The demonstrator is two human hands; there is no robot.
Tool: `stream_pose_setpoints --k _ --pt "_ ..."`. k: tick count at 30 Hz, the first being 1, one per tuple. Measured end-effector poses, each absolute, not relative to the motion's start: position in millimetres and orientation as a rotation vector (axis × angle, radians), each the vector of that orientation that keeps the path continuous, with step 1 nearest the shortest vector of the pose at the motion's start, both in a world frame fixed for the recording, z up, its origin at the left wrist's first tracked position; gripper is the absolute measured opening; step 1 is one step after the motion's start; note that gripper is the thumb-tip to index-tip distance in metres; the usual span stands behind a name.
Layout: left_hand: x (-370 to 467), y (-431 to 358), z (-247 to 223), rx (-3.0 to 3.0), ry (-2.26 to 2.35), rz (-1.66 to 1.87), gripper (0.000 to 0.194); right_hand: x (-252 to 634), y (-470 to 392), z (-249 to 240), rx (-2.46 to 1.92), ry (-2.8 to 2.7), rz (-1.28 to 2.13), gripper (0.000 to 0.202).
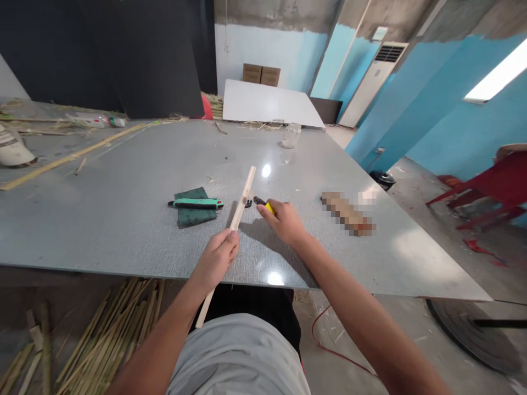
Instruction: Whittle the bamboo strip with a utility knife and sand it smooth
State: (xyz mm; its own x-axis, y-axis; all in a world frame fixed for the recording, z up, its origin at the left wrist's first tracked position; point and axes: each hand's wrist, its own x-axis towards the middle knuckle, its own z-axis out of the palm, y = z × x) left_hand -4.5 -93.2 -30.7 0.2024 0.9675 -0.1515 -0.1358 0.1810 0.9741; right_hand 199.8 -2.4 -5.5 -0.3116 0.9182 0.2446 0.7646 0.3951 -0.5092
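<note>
My left hand (222,253) is closed around a pale wooden strip (242,200), which slants up over the grey table from near my lap. A darker node shows on the strip's upper part. My right hand (285,221) grips a yellow-and-black hand tool (269,208), its dark tip pointing at the strip; its exact kind is hidden by my fingers. Between tip and strip a small black piece (248,203) shows. Left of the strip, a green-and-black utility knife (196,203) lies across a dark green sheet (192,220).
On the grey table (123,219) a clear jar (292,135) stands near the far edge, and a brown pixelated item (346,213) lies at right. Bamboo strips (111,334) are stacked below left. A red chair (489,186) and a round black base (477,334) are at right.
</note>
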Motion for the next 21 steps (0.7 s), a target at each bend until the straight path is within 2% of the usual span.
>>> stream_pose_setpoints --k 12,21 --pt "-5 -88 -31 0.940 0.921 1.097 0.047 186 -17 -8 -1.148 -2.524 0.493 0.053" --pt "-9 -96 -27 1.047 0.934 1.082 0.050 183 -15 -10 -1.304 -2.578 0.197 0.066"
